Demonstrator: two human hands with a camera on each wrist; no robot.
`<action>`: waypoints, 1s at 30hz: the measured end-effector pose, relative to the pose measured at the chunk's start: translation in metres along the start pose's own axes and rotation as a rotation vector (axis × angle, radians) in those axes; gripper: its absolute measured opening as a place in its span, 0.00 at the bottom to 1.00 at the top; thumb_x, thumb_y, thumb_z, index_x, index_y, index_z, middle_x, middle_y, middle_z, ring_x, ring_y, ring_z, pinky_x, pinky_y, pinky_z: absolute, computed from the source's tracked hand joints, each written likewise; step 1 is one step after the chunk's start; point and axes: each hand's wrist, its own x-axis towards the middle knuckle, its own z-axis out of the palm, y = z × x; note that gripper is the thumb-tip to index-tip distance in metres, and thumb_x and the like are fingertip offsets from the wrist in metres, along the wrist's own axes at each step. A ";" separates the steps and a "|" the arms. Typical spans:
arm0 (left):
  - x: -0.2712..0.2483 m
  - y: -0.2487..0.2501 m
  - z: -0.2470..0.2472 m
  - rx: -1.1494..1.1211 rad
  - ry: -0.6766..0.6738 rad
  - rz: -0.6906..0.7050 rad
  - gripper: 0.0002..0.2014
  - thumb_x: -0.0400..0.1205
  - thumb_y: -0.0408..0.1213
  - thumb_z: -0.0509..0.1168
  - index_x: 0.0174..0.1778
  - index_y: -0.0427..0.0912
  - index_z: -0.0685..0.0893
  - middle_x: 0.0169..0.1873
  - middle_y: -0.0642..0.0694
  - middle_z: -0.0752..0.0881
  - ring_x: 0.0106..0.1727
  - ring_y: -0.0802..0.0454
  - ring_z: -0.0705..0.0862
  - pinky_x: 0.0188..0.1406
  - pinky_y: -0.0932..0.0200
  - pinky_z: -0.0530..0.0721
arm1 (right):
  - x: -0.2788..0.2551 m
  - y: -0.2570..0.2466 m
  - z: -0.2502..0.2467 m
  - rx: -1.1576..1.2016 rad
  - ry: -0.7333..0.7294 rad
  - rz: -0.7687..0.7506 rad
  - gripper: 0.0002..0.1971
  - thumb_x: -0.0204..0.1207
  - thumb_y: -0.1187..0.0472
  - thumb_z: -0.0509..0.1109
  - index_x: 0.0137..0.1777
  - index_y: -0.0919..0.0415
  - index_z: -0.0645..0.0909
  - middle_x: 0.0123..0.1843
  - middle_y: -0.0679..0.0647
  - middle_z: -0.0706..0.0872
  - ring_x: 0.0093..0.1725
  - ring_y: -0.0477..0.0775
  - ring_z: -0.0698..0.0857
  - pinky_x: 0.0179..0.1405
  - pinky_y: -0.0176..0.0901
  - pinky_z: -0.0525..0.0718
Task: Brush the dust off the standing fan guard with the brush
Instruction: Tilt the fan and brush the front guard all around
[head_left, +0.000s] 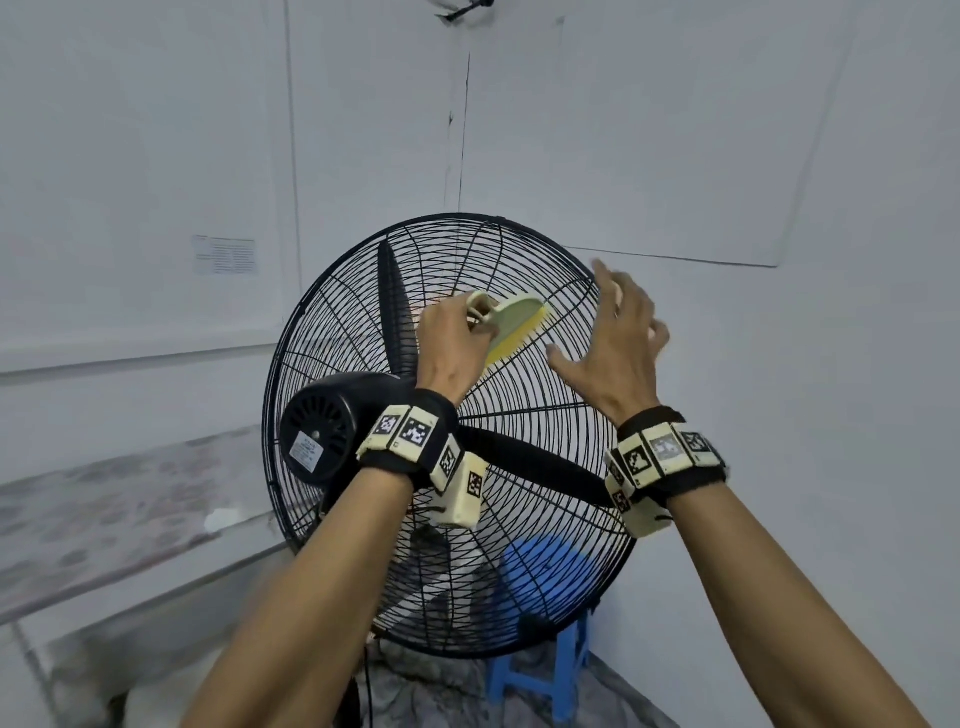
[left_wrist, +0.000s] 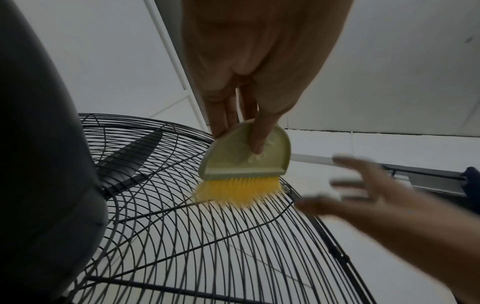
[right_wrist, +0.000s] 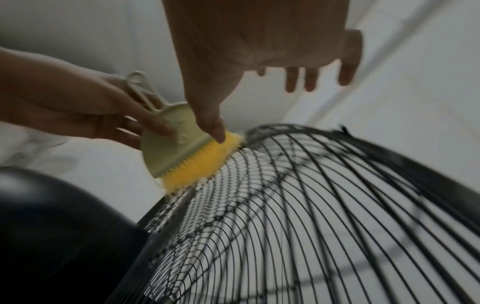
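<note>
- Left hand (head_left: 451, 347) gripping the brush (head_left: 511, 326) by its handle, thumb pressed on the pale green back, yellow bristles touching the fan guard (head_left: 524, 519) wires up and right of the motor housing (head_left: 332, 423).
- Right hand (head_left: 615, 340) open, fingers spread, hovering near the guard's upper right rim; contact not discernible.
- Likely risks: bristles snagging between close-set wires and twisting the brush loose; hard pressure tipping the guard back, unbraced.
- Blue stool (head_left: 550, 670) below the guard.
</note>
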 end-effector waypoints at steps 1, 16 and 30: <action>-0.002 0.000 -0.003 -0.004 -0.063 0.033 0.09 0.81 0.28 0.77 0.57 0.38 0.92 0.53 0.40 0.93 0.51 0.49 0.90 0.51 0.54 0.91 | 0.005 -0.013 -0.005 -0.015 -0.016 -0.160 0.48 0.72 0.41 0.75 0.88 0.47 0.54 0.84 0.58 0.65 0.82 0.60 0.64 0.73 0.69 0.66; 0.000 -0.085 -0.079 0.974 -0.788 -0.029 0.47 0.70 0.83 0.65 0.84 0.67 0.69 0.75 0.49 0.82 0.72 0.41 0.82 0.78 0.36 0.73 | 0.037 -0.083 -0.015 -0.059 -0.094 -0.268 0.30 0.79 0.65 0.73 0.79 0.53 0.68 0.48 0.55 0.88 0.37 0.54 0.82 0.43 0.42 0.81; 0.006 -0.082 -0.089 0.945 -0.897 -0.005 0.50 0.66 0.79 0.73 0.81 0.55 0.75 0.72 0.39 0.82 0.71 0.32 0.81 0.72 0.24 0.79 | 0.014 -0.096 0.021 0.281 0.246 0.195 0.04 0.83 0.64 0.64 0.53 0.61 0.71 0.39 0.53 0.84 0.33 0.54 0.87 0.32 0.42 0.84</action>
